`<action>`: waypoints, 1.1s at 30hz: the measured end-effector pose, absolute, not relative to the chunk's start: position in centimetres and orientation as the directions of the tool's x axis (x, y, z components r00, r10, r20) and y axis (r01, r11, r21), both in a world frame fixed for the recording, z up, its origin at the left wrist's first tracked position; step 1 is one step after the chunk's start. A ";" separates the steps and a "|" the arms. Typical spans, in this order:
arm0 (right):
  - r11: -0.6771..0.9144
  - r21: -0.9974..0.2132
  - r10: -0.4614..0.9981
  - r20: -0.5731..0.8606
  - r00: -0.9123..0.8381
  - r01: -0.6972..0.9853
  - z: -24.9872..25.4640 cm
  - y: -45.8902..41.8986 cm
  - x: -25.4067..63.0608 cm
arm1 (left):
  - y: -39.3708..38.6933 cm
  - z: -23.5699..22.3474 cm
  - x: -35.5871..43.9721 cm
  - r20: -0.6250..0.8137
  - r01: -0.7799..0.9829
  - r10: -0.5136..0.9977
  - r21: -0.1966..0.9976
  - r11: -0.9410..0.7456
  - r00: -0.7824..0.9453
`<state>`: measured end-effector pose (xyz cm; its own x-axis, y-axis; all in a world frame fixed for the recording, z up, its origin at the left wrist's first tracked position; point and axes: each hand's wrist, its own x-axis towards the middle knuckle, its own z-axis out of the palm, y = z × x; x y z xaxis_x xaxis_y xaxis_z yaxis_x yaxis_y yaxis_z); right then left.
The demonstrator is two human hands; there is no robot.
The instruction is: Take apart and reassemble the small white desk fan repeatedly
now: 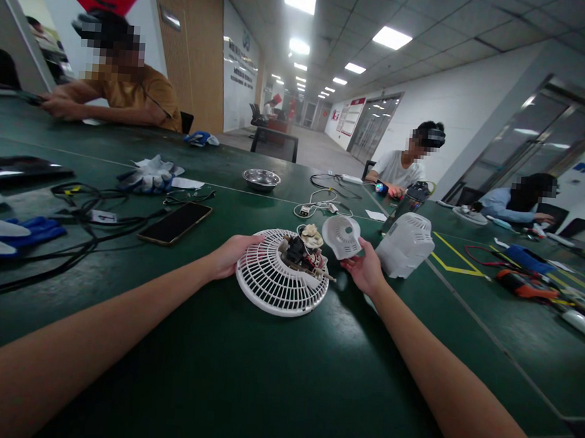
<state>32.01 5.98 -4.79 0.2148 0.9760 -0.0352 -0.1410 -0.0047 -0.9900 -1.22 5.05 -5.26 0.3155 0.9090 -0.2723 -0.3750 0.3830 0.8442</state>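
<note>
My left hand [230,255] is closed on the left rim of a round white fan grille [272,290], which lies on the green table. A fan motor [300,251] with dark parts and wiring is mounted at the grille's centre. In my right hand [366,269] is a white plastic motor cover [341,236] with slots and a round hole, held just right of the motor and apart from it. A white plastic housing [407,246] with vents stands beside my right hand.
On the green table [201,373], a phone [176,223], black cables [88,231] and gloves [150,174] lie left. A metal bowl [261,179] and white cord [318,206] sit beyond the grille. A dark bottle [414,199] and multimeter [527,287] are right. Co-workers sit around the table.
</note>
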 end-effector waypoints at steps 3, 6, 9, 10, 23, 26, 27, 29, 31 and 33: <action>-0.078 -0.931 0.993 -0.105 0.057 -0.357 -3.6 4.6 30.7 | 4.9 -5.2 -1.0 -0.262 -0.384 0.911 0.844 0.376 0.317; 0.009 -0.894 1.000 0.010 -0.001 -0.448 -2.7 2.9 28.7 | 5.0 -5.3 -1.0 -0.247 -0.385 0.920 0.852 0.355 0.303; 0.257 -0.921 0.966 0.248 0.068 -0.292 -2.4 1.4 26.9 | 5.1 -5.6 -1.1 -0.250 -0.366 0.928 0.865 0.343 0.278; 0.330 -0.923 0.944 0.320 0.081 -0.197 -2.4 1.0 26.5 | 5.2 -5.7 -1.1 -0.249 -0.361 0.930 0.869 0.338 0.270; 0.609 -0.589 0.768 0.606 -0.207 0.532 -2.9 -0.2 26.3 | 4.2 -4.7 -1.2 0.060 0.028 0.998 0.998 -0.059 -0.023; 0.609 -0.542 0.765 0.596 -0.245 0.579 -2.6 -0.4 26.3 | 3.0 -3.7 -1.1 0.317 0.210 0.942 0.919 -0.333 0.106; 0.607 -0.539 0.769 0.583 -0.260 0.584 -2.5 -0.4 26.4 | 2.7 -3.4 -1.0 0.359 0.235 0.914 0.887 -0.397 0.189; 0.603 -0.553 0.785 0.539 -0.304 0.575 -2.4 -0.3 26.5 | 2.1 -3.0 -0.8 0.400 0.284 0.861 0.826 -0.487 0.313; 0.596 -0.581 0.800 0.490 -0.347 0.554 -2.4 -0.1 26.7 | 1.8 -2.7 -0.6 0.410 0.332 0.826 0.773 -0.540 0.387; 0.597 -0.596 0.801 0.471 -0.369 0.537 -2.4 -0.1 26.9 | 1.7 -2.4 -0.6 0.416 0.386 0.802 0.718 -0.579 0.429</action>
